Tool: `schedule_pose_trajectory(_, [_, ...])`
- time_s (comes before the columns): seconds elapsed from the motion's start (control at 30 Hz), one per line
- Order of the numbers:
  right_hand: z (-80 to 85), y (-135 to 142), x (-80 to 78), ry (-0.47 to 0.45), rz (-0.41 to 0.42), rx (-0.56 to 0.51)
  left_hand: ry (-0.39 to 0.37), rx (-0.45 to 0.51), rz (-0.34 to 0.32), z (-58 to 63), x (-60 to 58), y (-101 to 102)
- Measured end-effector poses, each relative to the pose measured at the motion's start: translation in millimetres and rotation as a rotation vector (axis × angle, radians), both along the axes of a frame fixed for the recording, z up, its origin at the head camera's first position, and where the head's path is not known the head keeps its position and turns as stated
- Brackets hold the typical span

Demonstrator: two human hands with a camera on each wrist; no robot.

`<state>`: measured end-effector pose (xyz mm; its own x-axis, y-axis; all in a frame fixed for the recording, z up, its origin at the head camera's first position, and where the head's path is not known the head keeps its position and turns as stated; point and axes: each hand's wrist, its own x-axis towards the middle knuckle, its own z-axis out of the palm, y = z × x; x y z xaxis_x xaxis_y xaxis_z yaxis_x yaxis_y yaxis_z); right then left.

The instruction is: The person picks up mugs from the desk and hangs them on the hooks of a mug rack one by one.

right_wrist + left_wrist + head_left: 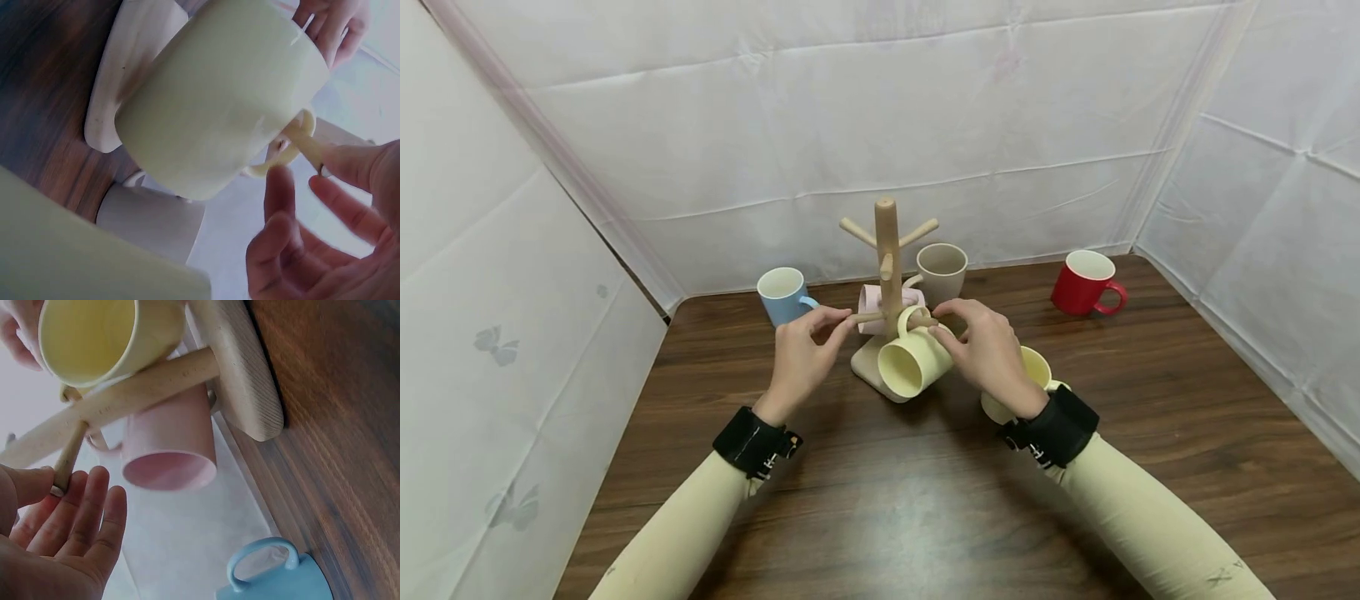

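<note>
A wooden mug tree [886, 229] stands upright on its base. My left hand [805, 358] pinches the tip of its lower left peg [70, 456] between thumb and finger, the other fingers loosely extended. From a lower right peg [306, 149] a pale yellow mug [927, 360] hangs by its handle, tilted, its mouth towards the front left. My right hand [992, 354] pinches the end of that peg, beside the mug's handle. A pink mug [169, 437] is behind the post, lying sideways on the tree; how it is held there is partly hidden.
A blue mug [781, 298] stands left of the tree, a grey-beige mug [943, 271] behind it. A red mug [1078, 287] is farther right. Another yellow mug [1037, 367] stands beneath my right wrist, partly covered. White cloth walls [850, 117] enclose the wooden table [865, 517].
</note>
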<state>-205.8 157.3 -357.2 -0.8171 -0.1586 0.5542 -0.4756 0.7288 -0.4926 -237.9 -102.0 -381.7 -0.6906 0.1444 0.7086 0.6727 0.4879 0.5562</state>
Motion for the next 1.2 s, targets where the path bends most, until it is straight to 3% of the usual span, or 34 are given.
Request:
schedule_pose_trajectory(0.23, [6.8, 3, -7.3, -0.098, -0.082, 0.017, 0.05, -0.033, 0.008, -0.4, 13.1, 7])
schedule_pose_trajectory(0.5, [5.9, 9, -15.4, -0.116, -0.143, 0.015, 0.074, -0.02, -0.038, -2.4, 29.0, 22])
schedule_pose_trajectory(0.83, [7.1, 15, -11.4, -0.085, -0.179, 0.044, 0.076, -0.018, -0.103, -2.2, 31.9, 32])
schedule_pose_trajectory(1.0, [6.1, 17, -4.0, -0.034, -0.156, 0.034, 0.062, -0.014, -0.116, -1.9, 29.2, 27])
schedule_pose_trajectory(1.2, [1.4, 13, 12.4, 0.082, -0.024, -0.003, 0.031, -0.011, -0.081, 0.7, 27.1, 20])
